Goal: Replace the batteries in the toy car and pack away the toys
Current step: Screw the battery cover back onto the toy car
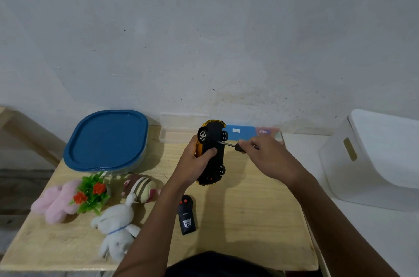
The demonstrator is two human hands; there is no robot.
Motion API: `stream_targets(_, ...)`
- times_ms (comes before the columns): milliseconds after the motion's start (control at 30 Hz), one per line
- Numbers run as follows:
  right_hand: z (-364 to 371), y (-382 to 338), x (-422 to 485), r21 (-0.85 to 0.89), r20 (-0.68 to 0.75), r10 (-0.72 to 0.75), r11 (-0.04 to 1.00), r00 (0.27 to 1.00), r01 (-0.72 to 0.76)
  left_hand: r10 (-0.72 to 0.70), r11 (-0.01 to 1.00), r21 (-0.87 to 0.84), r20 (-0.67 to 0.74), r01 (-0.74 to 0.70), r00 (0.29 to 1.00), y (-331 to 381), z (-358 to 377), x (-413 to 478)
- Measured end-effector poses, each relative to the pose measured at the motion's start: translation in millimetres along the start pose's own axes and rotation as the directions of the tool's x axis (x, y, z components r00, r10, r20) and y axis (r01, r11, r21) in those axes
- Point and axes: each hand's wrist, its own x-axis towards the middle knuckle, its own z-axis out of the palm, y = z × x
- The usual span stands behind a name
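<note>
My left hand (194, 161) grips a yellow toy car (212, 152) above the wooden table (249, 220), its black underside turned toward me and to the right. My right hand (265, 154) holds a screwdriver (233, 146) with a black handle; its metal tip touches the car's underside near the upper wheels. A black remote control (186, 215) with red buttons lies on the table below the car. At the left lie a pink plush (56, 202), a white plush rabbit (116, 227), a striped plush (141, 188) and a small plastic plant with red flowers (91, 193).
A clear tub with a blue lid (106, 139) stands at the back left. A small clear plastic box (179, 127) and a blue packet (247, 132) sit against the wall behind the car. A white storage bin (371, 159) stands on the right.
</note>
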Motion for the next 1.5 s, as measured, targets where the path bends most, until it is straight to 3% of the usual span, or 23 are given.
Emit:
stream_targets(100, 0.7, 1.0, -3.0, 0.146, 0.100, 0.086, 0.984, 0.991, -0.100, -0.003, 1.000, -0.014, -0.014, 0.003, 1.000, 0.8, 0.6, 1.4)
stream_targets(200, -1.6, 5.8, -3.5, 0.138, 0.149, 0.056, 0.987, 0.987, -0.077, -0.013, 1.000, -0.021, -0.008, 0.013, 1.000, 1.0, 2.5, 0.8)
stream_targets(333, -5.3, 14.3, 1.2, 0.176, 0.026, 0.007, 0.984, 1.000, -0.011, -0.016, 1.000, -0.009, 0.001, 0.016, 1.000, -0.2, 2.5, 0.4)
stream_targets(433, -3.9, 14.9, 1.6, 0.095, -0.025, 0.007, 0.996, 1.000, -0.004, -0.011, 1.000, -0.006, -0.002, 0.011, 1.000, 0.5, 2.0, 1.3)
stream_targets(500, -1.2, 12.4, -0.1, 0.027, -0.029, 0.004, 1.000, 1.000, -0.004, -0.005, 1.000, -0.010, -0.004, 0.005, 1.000, 1.8, 3.6, 2.4)
stream_targets(667, -2.9, 10.9, -4.7, 0.121, 0.035, 0.068, 0.990, 0.997, -0.071, -0.008, 1.000, -0.010, -0.020, 0.008, 1.000, 1.2, 8.0, 3.4)
stream_targets(967, -10.1, 13.2, -1.2, 0.026, -0.008, -0.018, 1.000, 1.000, 0.018, 0.007, 1.000, 0.024, 0.007, -0.008, 1.000, 1.0, 10.9, 1.4)
stream_targets(1200, -11.6, 14.7, -3.0, 0.121, 0.070, 0.036, 0.992, 0.997, -0.045, 0.008, 1.000, 0.012, -0.004, -0.008, 1.000, 2.2, 11.0, 1.7)
stream_targets(1367, -12.3, 12.5, -2.6, 0.065, -0.069, -0.043, 0.997, 0.997, 0.048, 0.011, 1.000, 0.006, -0.007, -0.011, 1.000, 2.0, 8.6, 1.0)
stream_targets(1500, -6.5, 7.9, -3.8, 0.023, -0.023, 0.010, 1.000, 1.000, -0.010, 0.024, 1.000, 0.006, 0.012, -0.024, 1.000, 3.7, 6.7, 2.0)
